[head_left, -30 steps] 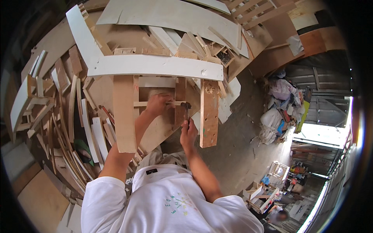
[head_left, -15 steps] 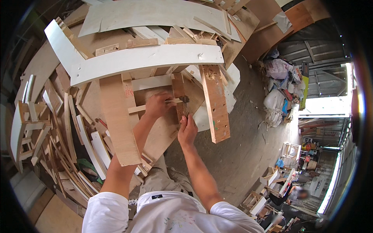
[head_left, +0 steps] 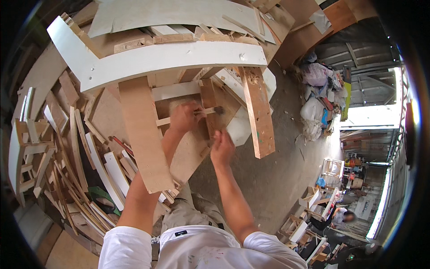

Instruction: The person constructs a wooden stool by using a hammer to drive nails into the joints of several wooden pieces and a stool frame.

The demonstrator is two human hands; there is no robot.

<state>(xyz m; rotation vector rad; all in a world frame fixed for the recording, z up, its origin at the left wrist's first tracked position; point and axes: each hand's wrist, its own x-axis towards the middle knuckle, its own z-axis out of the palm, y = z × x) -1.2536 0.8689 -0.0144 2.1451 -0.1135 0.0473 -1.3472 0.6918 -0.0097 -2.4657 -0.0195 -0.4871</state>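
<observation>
A thin wooden strip [head_left: 164,121] runs through the fingers of my left hand [head_left: 184,117], which are closed round it inside a wooden frame. My right hand [head_left: 222,148] is closed on a hammer; the dark hammer head [head_left: 218,110] sits at the right end of the strip, and the handle is smeared. Behind it stands an upright wooden board [head_left: 208,96] of the frame. A long curved white panel [head_left: 165,60] forms the frame's far side. A wide plain board [head_left: 143,134] crosses above my left forearm, and a thick pitted board [head_left: 257,116] juts out on the right.
Curved wooden strips [head_left: 76,179] pile up at the left beside a small white-edged frame [head_left: 27,148]. A large white sheet [head_left: 179,18] lies at the back. Filled bags [head_left: 313,107] are heaped at the right. Farther off, a person [head_left: 342,216] sits among wooden frames.
The frame has shifted slightly to the right. My right hand has moved a little right and down, and the hammer head has gone right and slightly up. My left hand keeps hold of the strip.
</observation>
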